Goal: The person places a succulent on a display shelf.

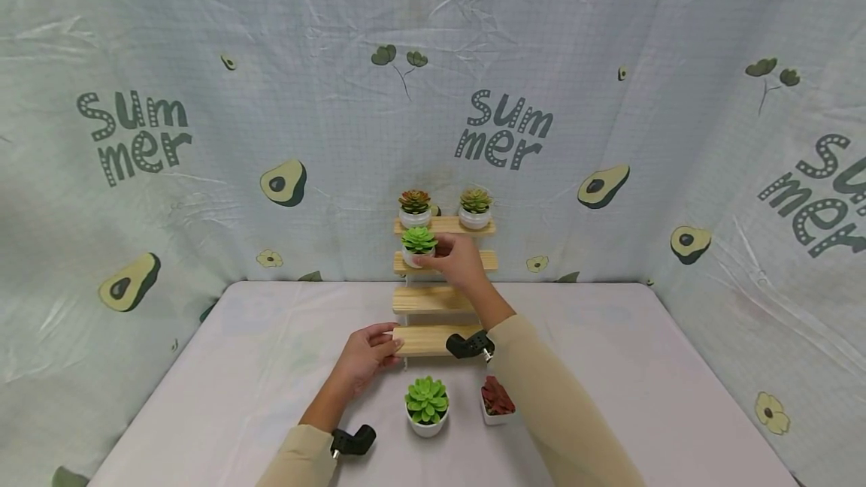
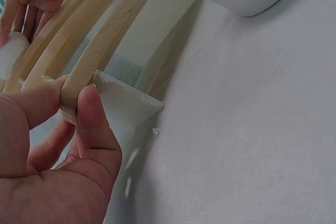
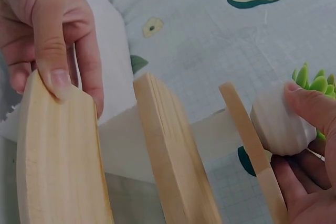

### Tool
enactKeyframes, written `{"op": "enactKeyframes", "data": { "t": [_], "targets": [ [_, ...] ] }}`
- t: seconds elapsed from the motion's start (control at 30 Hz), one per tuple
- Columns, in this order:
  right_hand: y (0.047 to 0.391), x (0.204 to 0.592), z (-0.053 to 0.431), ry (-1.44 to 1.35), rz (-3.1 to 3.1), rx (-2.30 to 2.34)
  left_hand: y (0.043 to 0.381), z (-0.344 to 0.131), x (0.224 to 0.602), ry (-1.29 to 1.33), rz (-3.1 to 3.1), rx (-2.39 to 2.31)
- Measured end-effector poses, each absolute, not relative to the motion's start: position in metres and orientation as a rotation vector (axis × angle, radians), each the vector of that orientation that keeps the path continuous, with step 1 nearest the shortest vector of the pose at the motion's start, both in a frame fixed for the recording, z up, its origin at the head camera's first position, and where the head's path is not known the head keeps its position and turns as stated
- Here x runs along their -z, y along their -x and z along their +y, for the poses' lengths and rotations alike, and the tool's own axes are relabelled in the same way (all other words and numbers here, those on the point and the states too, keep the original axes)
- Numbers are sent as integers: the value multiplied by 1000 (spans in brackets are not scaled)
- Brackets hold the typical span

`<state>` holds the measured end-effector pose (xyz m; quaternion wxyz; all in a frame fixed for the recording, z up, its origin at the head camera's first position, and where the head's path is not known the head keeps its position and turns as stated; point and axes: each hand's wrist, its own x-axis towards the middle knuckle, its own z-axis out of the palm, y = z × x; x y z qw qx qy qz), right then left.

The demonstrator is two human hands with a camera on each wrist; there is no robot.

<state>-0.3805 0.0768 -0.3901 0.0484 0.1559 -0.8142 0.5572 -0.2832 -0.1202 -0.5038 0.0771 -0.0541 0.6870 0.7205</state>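
Observation:
My right hand point(image 1: 460, 260) grips the white pot of a small green succulent point(image 1: 419, 240) at the left part of the second shelf board point(image 1: 489, 260) from the top. In the right wrist view the ribbed white pot point(image 3: 278, 121) sits right at that board's edge, between thumb and fingers. Lower down, my left hand point(image 1: 368, 355) pinches the left end of the lowest board point(image 1: 426, 340) of the wooden tiered stand. The left wrist view shows the thumb and fingers on either side of that board's end point(image 2: 79, 85).
On the top board point(image 1: 443, 225) stand a reddish succulent point(image 1: 415, 207) at left and a yellow-green succulent point(image 1: 476, 207) at right. In front of the stand are a bright green succulent point(image 1: 427, 404) and a dark red one point(image 1: 497, 398) in a square white pot. A printed curtain point(image 1: 338, 134) hangs behind the white table point(image 1: 271, 344).

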Motion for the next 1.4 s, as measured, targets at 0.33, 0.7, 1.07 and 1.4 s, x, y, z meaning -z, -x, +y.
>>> {"op": "enactKeyframes", "data": {
  "t": [0.33, 0.7, 1.07, 1.4],
  "targets": [
    [379, 391, 79, -483, -2490, -1707, 283, -118, 505, 159, 2061, -2162],
    [375, 393, 87, -436, -2482, -1743, 283, -116, 504, 147, 2068, -2140],
    [355, 396, 110, -432, -2460, -1825, 285, -117, 506, 167, 2095, -2136],
    [331, 407, 138, -490, -2427, -1907, 284, -117, 504, 179, 2104, -2124]
  ]
}}
